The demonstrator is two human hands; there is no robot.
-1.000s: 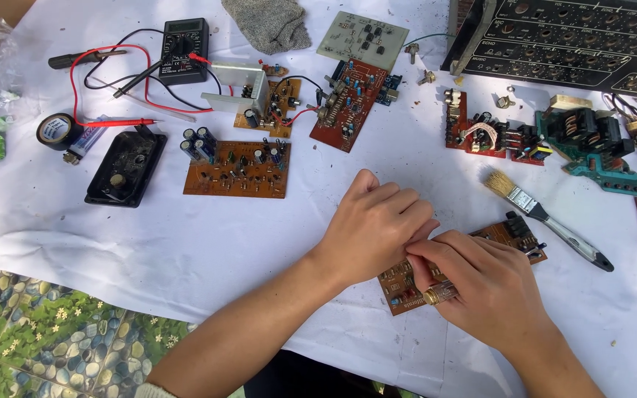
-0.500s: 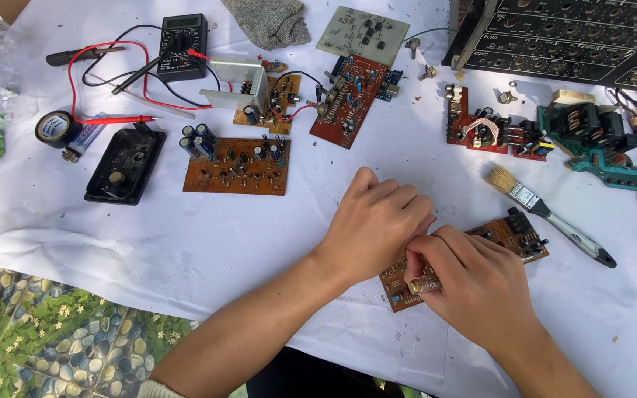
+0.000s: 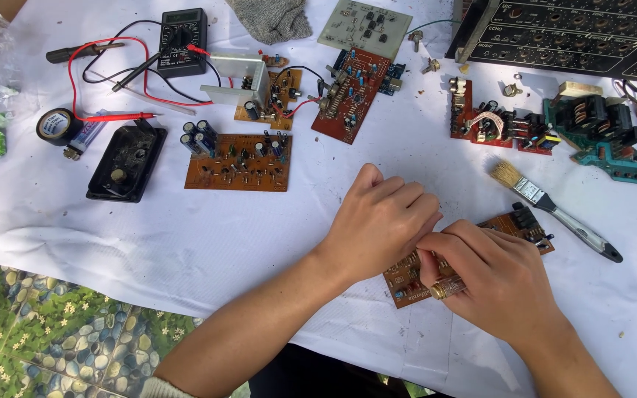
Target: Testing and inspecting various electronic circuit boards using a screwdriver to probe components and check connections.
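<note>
My left hand (image 3: 379, 225) lies palm down, fingers curled over the brown circuit board (image 3: 514, 227) on the white cloth (image 3: 186, 236). My right hand (image 3: 492, 276) meets it fingertip to fingertip, pinching a small brass-ended part (image 3: 445, 288) at the board's near edge. A paintbrush (image 3: 551, 208) lies just beyond.

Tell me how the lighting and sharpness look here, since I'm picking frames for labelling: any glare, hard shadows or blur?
Head view: bright, even daylight on the white cloth, no blown-out glare; soft shadows under the left hand and right hand; the brown circuit board between them is sharp, with no motion blur; edges bend slightly.
</note>
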